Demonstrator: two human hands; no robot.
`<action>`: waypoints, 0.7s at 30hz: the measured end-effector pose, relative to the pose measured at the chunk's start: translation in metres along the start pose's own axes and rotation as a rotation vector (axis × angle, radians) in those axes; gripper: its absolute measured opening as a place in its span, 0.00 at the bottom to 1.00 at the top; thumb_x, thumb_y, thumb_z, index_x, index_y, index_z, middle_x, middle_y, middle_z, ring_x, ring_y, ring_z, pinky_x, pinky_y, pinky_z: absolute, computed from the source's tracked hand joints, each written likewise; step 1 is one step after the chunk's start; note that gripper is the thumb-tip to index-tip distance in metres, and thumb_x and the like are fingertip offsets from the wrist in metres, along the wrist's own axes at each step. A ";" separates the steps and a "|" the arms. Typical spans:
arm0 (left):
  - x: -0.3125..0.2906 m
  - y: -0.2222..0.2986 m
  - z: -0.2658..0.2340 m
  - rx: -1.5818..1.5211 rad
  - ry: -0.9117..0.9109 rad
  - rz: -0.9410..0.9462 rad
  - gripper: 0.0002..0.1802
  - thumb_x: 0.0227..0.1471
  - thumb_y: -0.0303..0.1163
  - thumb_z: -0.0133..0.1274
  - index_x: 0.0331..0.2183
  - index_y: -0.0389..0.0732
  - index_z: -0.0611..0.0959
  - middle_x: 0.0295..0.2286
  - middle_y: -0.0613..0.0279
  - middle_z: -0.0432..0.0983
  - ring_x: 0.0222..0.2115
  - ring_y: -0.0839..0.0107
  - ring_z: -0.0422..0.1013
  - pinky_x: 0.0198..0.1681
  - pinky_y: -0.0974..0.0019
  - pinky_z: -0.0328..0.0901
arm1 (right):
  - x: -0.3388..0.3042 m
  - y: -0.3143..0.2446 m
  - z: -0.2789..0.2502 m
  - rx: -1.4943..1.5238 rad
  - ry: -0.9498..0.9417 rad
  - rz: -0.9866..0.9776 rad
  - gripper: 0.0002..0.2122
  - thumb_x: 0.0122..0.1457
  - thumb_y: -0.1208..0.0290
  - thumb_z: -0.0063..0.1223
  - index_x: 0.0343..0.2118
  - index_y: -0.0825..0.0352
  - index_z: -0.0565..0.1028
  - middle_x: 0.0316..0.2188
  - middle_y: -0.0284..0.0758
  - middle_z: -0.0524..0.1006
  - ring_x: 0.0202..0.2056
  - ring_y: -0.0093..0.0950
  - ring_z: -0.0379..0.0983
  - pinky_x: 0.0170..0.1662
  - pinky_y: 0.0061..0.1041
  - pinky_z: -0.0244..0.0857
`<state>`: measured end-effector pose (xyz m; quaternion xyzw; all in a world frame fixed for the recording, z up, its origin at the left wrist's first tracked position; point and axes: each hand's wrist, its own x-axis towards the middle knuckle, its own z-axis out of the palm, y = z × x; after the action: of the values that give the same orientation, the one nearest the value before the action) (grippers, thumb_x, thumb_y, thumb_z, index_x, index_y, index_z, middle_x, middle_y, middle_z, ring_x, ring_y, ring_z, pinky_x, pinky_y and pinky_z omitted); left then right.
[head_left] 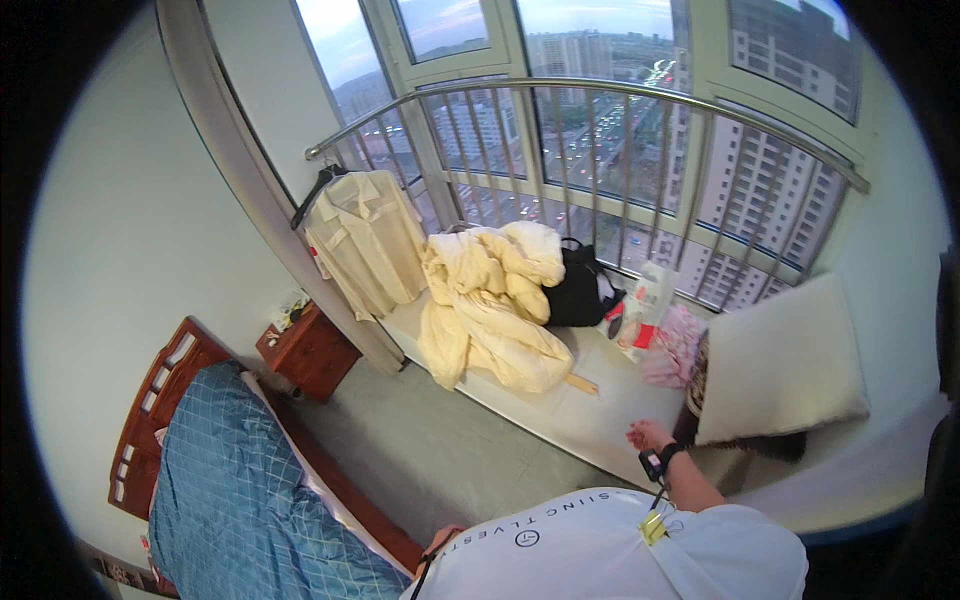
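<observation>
My right hand (650, 436) hangs over the front part of the white window-seat ledge (590, 425). Its fingers are curled in, with nothing visible in them, and a dark strapped device (657, 462) sits on the wrist. At the lower edge, my left hand (443, 540) shows only in part beside my white shirt, and its fingers are mostly hidden. A pink cloth (673, 348) lies nearest to my right hand, against a beige cushion (785, 365). Further left, a bunched cream-yellow quilt (500, 310) is heaped on the ledge.
A black bag (580, 290) and a white plastic bag (648, 300) stand by the metal railing (600, 85). On its left end hangs a cream shirt (365, 235). A wooden nightstand (310, 350) and a bed with blue checked bedding (240, 480) are on the left.
</observation>
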<state>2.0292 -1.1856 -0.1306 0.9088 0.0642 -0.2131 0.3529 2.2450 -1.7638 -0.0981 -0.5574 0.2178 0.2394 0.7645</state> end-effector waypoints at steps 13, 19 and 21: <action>0.030 -0.074 -0.057 -0.196 0.098 -0.572 0.15 0.53 0.29 0.45 0.42 0.33 0.76 0.30 0.52 0.78 0.31 0.66 0.74 0.35 0.65 0.69 | 0.235 -0.163 0.301 -0.283 -0.258 -0.063 0.11 0.57 0.67 0.48 0.41 0.65 0.72 0.27 0.35 0.78 0.25 0.23 0.73 0.25 0.20 0.65; 0.082 -0.084 -0.143 -0.265 0.185 -0.568 0.14 0.53 0.27 0.44 0.42 0.33 0.76 0.29 0.52 0.78 0.29 0.67 0.74 0.33 0.66 0.69 | 0.281 -0.153 0.348 -0.543 -0.253 -0.053 0.18 0.55 0.68 0.51 0.49 0.67 0.68 0.33 0.36 0.78 0.27 0.26 0.75 0.26 0.23 0.66; 0.102 -0.075 -0.176 -0.343 0.239 -0.570 0.14 0.54 0.27 0.44 0.42 0.32 0.76 0.28 0.52 0.78 0.28 0.67 0.74 0.32 0.66 0.70 | 0.305 -0.172 0.346 -0.550 -0.173 -0.158 0.23 0.55 0.67 0.52 0.53 0.67 0.64 0.31 0.37 0.77 0.25 0.25 0.74 0.26 0.24 0.66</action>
<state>2.1609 -1.0159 -0.1046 0.8004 0.3910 -0.1814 0.4166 2.6138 -1.4403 -0.0539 -0.7363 0.0347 0.2760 0.6168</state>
